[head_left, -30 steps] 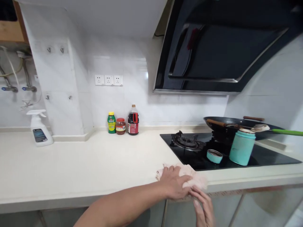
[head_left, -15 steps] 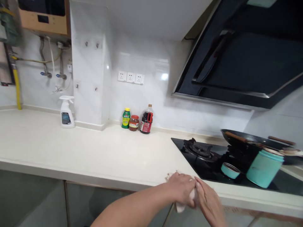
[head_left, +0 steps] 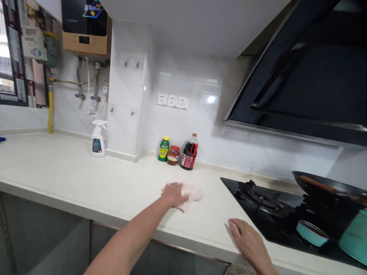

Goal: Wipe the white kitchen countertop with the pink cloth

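Note:
My left hand (head_left: 173,194) presses a pale pink cloth (head_left: 192,193) against the white countertop (head_left: 120,183), its fingers curled over the cloth's left part. The cloth spreads out crumpled to the right of the fingers. My right hand (head_left: 247,240) leans on the counter near its front edge, left of the gas stove (head_left: 259,217). Nothing shows in that hand, and its fingers lie flat and stretched forward.
Along the wall stand a green bottle (head_left: 163,149), a red-lidded jar (head_left: 173,156) and a dark sauce bottle (head_left: 189,152). Farther left is a white spray bottle (head_left: 98,139). A wok (head_left: 321,187), a turquoise lid (head_left: 312,233) and a turquoise canister (head_left: 355,236) are at the stove.
My hands were together on the cloth near the counter's front edge. They have parted: the left moved the cloth left and inward, the right came down on the counter. The view shifted left.

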`<state>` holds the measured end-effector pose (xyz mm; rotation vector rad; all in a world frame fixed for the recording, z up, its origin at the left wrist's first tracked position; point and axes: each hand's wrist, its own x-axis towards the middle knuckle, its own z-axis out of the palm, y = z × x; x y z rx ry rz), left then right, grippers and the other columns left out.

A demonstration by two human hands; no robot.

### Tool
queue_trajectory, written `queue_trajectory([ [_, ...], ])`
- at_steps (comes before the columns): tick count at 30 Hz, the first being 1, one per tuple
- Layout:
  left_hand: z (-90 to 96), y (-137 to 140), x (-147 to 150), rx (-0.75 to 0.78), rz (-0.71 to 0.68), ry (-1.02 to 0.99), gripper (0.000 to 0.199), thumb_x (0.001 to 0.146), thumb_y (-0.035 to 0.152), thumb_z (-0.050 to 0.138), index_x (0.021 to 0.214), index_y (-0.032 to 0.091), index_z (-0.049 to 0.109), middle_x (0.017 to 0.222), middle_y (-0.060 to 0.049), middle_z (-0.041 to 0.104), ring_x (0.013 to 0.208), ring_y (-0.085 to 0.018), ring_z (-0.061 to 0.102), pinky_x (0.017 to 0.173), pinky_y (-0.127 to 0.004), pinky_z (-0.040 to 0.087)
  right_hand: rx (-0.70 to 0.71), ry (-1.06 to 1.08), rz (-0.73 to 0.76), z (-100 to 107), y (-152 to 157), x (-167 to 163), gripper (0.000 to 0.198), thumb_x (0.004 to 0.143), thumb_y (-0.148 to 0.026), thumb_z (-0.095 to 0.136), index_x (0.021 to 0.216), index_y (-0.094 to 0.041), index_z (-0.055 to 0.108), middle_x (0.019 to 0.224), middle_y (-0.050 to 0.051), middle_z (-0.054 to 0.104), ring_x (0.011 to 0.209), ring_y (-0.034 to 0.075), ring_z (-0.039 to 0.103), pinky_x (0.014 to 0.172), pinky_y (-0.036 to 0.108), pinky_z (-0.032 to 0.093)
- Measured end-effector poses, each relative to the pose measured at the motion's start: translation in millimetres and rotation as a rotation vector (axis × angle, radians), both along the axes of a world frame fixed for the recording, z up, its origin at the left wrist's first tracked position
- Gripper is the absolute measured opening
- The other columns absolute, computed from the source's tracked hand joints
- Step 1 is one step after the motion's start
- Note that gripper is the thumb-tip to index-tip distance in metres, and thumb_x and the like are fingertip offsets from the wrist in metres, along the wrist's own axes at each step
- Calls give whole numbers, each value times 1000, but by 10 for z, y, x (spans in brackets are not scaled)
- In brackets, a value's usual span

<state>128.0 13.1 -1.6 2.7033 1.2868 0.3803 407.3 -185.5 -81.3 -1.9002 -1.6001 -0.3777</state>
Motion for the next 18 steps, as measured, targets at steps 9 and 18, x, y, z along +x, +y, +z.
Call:
queue_trajectory([
  [9, 163, 587, -1348, 17, 500, 117, 69, 96, 56, 33, 157, 26, 27, 147, -21, 51, 134, -40, 47, 106, -56, 32, -15, -188, -34, -126, -61, -25, 56, 99, -49, 20, 118, -21, 66, 124, 8, 64, 124, 28, 53, 108, 47, 43],
  [18, 99, -233, -741, -19, 225, 143, 65, 93, 69, 30, 151, 40, 37, 157, -9, 39, 141, -36, 39, 111, -54, 32, -38, -196, -16, -202, -78, 12, 56, 99, -44, 18, 129, -28, 63, 133, 4, 60, 131, 27, 46, 105, 52, 44],
])
